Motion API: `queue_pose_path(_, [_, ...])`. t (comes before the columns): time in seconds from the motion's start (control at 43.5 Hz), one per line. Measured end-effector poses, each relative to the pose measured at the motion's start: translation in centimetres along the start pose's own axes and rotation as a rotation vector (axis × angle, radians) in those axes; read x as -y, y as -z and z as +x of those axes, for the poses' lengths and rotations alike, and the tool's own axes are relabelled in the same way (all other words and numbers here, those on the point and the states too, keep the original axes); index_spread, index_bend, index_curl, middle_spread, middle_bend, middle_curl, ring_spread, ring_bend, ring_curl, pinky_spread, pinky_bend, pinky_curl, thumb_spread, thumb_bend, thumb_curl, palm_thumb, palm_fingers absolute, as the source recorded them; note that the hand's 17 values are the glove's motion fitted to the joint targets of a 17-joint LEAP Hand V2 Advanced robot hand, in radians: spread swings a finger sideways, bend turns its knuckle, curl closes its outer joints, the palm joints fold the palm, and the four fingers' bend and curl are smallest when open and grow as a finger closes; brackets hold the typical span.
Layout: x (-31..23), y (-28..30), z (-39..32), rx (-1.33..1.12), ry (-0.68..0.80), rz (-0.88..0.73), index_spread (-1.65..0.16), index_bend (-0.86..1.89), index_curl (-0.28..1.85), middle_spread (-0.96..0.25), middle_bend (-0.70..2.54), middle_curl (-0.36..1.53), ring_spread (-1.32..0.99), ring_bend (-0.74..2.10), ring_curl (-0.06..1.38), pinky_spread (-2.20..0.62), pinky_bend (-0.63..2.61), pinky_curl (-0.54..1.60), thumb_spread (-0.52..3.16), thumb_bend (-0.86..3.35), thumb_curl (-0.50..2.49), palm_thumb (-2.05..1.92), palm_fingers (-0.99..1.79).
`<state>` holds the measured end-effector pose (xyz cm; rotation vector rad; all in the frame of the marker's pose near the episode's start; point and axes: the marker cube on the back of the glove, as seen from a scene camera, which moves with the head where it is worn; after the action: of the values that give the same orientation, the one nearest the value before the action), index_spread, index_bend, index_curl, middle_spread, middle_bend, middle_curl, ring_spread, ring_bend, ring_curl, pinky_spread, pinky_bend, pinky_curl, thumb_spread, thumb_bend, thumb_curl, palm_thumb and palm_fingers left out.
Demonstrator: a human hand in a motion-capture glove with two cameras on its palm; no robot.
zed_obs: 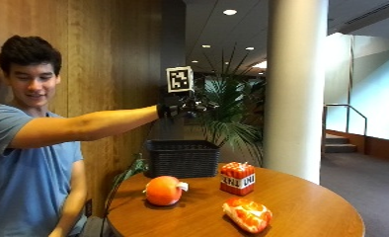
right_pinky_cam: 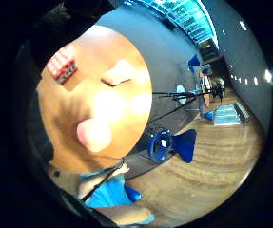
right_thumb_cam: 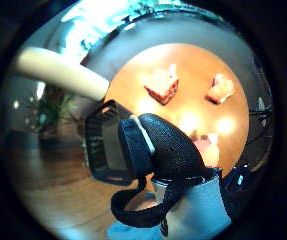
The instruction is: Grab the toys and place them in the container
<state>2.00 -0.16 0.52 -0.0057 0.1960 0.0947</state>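
My right arm is stretched out at shoulder height, the gloved right hand (zed_obs: 178,107) raised, its fingers seemingly relaxed.

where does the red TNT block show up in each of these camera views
Outside view: TNT block stands on the round table, in front of the black basket.
Thumb side palm view: block on the table beyond the gloved hand.
Little finger side palm view: block near the table's edge.
Shared landmark: the table.
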Motion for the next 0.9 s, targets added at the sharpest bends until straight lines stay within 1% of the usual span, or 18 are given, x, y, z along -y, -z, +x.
queue_pose_path(0.069, [0.1, -0.4, 1.0, -0.081, -0.031, -0.006, -0.15, 0.08, 0.02, 0.00, 0.19, 0.06, -0.01, 0.16, 0.01, 0.02, 0.62, 0.15, 0.58, -0.04, 0.00, -0.06, -0.01])
queue_pose_path(0.161, [0.4, -0.6, 1.5, -0.142, -0.117, -0.008, -0.20, 0.10, 0.05, 0.01, 0.20, 0.09, -0.01, 0.18, 0.03, 0.02, 0.70, 0.20, 0.80, -0.04, 0.02, -0.07, -0.05])
queue_pose_path(0.322, [0.3, -0.3, 0.8, -0.151, -0.093, 0.000, -0.24, 0.12, 0.08, 0.01, 0.21, 0.15, -0.01, 0.19, 0.06, 0.03, 0.75, 0.24, 1.02, -0.05, 0.05, -0.07, -0.08])
queue_pose_path(0.437, [0.2, -0.4, 1.5, -0.131, -0.035, -0.017, -0.25, 0.08, 0.09, 0.01, 0.19, 0.18, -0.01, 0.23, 0.09, 0.02, 0.82, 0.27, 1.11, -0.05, 0.06, -0.07, -0.07])
queue_pose_path(0.529, [0.7, -0.6, 2.5, -0.155, -0.080, -0.016, -0.25, 0.08, 0.09, 0.01, 0.19, 0.19, -0.01, 0.26, 0.11, 0.02, 0.85, 0.29, 1.15, -0.05, 0.07, -0.07, -0.09])
queue_pose_path(0.621, [1.0, -0.2, 2.1, -0.072, -0.087, 0.005, -0.25, 0.08, 0.10, 0.02, 0.19, 0.21, -0.01, 0.27, 0.13, 0.02, 0.86, 0.30, 1.18, -0.05, 0.08, -0.08, -0.11])
queue_pose_path(0.69, [1.5, -0.2, 3.1, -0.127, -0.108, 0.022, -0.25, 0.09, 0.11, 0.02, 0.19, 0.22, -0.01, 0.27, 0.14, 0.02, 0.87, 0.30, 1.19, -0.05, 0.09, -0.08, -0.13])
queue_pose_path(0.805, [2.5, -0.2, 4.3, -0.063, -0.035, 0.026, -0.26, 0.09, 0.12, 0.02, 0.20, 0.25, -0.01, 0.26, 0.15, 0.03, 0.85, 0.30, 1.20, -0.05, 0.10, -0.08, -0.15])
queue_pose_path(0.897, [4.2, -1.2, 6.6, -0.160, -0.104, 0.023, -0.26, 0.09, 0.12, 0.02, 0.20, 0.26, -0.01, 0.24, 0.16, 0.03, 0.83, 0.30, 1.21, -0.05, 0.10, -0.08, -0.15])
